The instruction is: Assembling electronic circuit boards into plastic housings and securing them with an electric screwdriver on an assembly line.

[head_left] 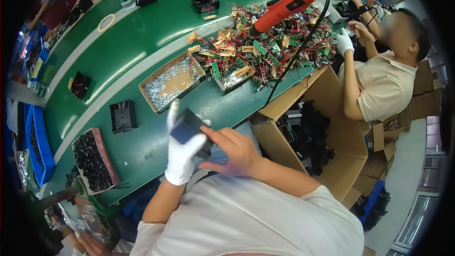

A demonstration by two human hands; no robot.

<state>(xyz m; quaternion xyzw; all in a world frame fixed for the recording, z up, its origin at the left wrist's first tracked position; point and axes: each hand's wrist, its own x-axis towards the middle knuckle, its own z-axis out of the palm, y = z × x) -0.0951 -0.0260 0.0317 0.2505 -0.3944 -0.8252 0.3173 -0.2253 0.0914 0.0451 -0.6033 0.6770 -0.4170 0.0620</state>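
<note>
My left hand (181, 156), in a white glove, is wrapped round a black plastic box (188, 124) held above the near edge of the bench. My bare right hand (234, 149) grips the near right side of the same box, index finger on its upper part and thumb lower down. The inside of the box is turned out of sight. Beyond it is a cardboard tray (198, 78) of small metal washers and nuts. Left of my hands, an open black box (123, 115) lies on the green bench.
A heap of green circuit boards with red wires (270, 50) covers the bench's far right, under a red power tool (284, 9). Nearby are a tray of small black parts (102, 154), a large carton (341, 132) of black pieces, and a co-worker (379, 78) at right.
</note>
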